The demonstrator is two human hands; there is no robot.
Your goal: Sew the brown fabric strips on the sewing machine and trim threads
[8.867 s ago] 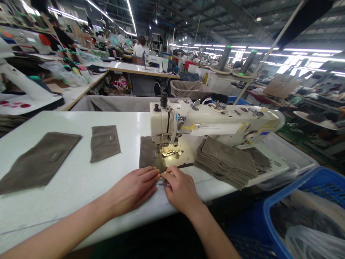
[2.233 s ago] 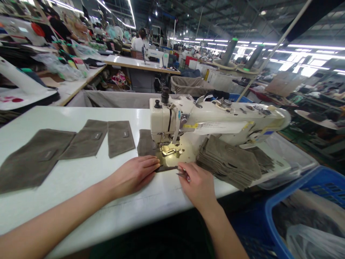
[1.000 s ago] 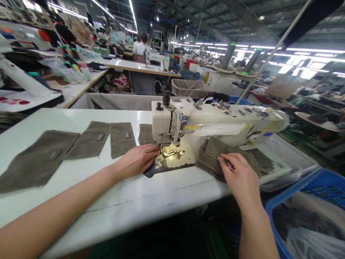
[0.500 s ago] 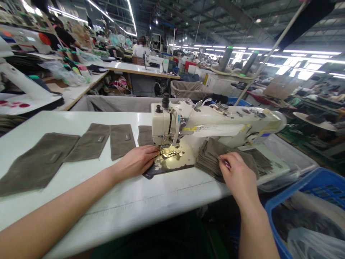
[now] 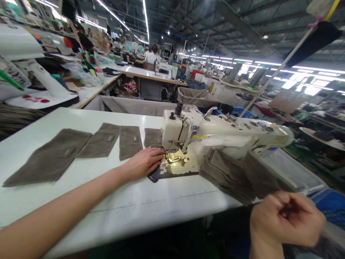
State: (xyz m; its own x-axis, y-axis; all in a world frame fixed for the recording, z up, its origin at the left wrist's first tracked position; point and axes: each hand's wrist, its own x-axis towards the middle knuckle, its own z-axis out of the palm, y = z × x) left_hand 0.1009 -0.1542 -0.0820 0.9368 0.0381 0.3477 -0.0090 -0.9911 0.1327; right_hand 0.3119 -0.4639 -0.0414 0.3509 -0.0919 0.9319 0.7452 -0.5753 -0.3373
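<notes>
The right hand is low at the near right, off the edge of the worktop. Its grip is closed, with the fingers curled in against the thumb. Between them it pinches the near edge of a grey-brown fabric piece. The hand is blurred, and something small and dark also sits inside the curl; what it is cannot be told.

The fabric piece is lifted clear and tilted. Its long axis runs from the hand up and away to the left, and its far end points toward the arm of the sewing machine. It hangs over the right end of the stack of like pieces, which lies on the worktop just in front of the machine.

The left hand lies palm down on the worktop, its grip wide and holding nothing. The fingers are stretched out flat. The fingertips rest at the left edge of the dark needle plate, just beside the lit presser foot.

Behind that hand, a small piece lies against the left end of the machine. Further left, three more grey-brown pieces lie flat in a row on the worktop: a narrow one, a middle one and a large one. A blue bin stands beyond the right hand.
</notes>
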